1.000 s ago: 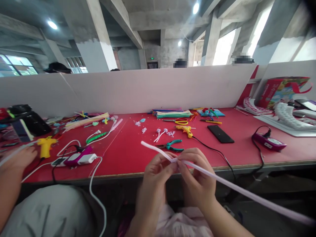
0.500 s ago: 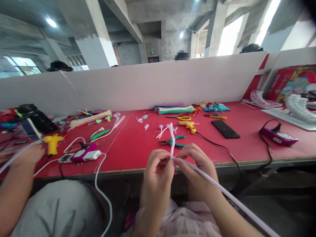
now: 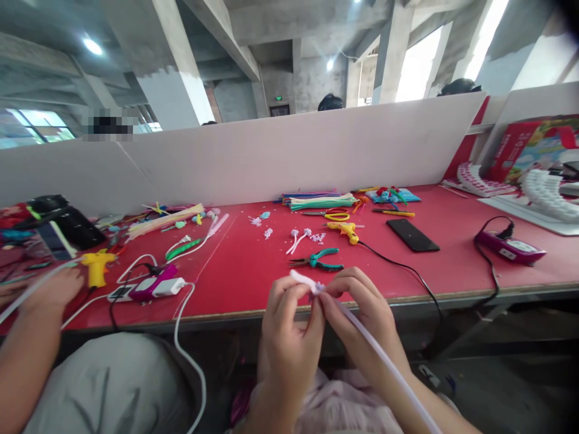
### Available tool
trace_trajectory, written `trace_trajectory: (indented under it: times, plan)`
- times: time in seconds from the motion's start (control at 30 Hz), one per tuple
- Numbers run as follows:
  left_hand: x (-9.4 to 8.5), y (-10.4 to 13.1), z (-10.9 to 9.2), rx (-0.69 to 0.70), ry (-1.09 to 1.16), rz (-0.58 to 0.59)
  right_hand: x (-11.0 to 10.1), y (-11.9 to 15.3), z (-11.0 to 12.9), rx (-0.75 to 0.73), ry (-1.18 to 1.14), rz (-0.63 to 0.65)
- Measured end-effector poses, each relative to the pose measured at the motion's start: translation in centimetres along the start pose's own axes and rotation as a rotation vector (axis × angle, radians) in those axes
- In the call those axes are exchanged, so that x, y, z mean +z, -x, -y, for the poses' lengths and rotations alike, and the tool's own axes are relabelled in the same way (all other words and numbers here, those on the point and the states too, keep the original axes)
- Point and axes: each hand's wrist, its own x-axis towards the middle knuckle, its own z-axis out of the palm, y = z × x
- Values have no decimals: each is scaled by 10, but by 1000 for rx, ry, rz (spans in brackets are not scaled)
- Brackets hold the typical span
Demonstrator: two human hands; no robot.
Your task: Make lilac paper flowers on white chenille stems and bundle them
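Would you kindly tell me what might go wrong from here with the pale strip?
The pale strip might slip or unbend, since the fingertips of the left grip and right grip merely pinch it. The teal-handled pliers, lying just beyond, might get bumped.

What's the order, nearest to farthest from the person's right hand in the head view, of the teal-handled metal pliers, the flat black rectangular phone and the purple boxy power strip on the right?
From the right hand:
1. Teal-handled metal pliers: just beyond, slightly left.
2. Flat black rectangular phone: farther back, to the right.
3. Purple boxy power strip: well off to the right.
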Motion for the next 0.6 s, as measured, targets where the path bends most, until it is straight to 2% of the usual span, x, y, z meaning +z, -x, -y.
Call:
trace_trajectory:
  times: [0.17, 0.23, 0.33, 0.47, 0.53, 0.6]
  plan:
    - [-7, -8, -4, -420, 499, 197, -7, -6, -12, -10, -81, 79]
    - [-8, -12, -5, -544, 697, 247, -12, -10, -17, 55, -197, 159]
    - [-10, -13, -5, -705, 866, 333, -18, -15, -21, 204, -407, 304]
    - [-11, -12, -3, -819, 953, 460, -18, -18, -24, 342, -618, 397]
    - [-10, -11, -1, -828, 974, 469, -16, -18, -26, 339, -623, 392]
    - [-8, -10, 1, -832, 982, 449, -15, -17, -27, 286, -531, 359]
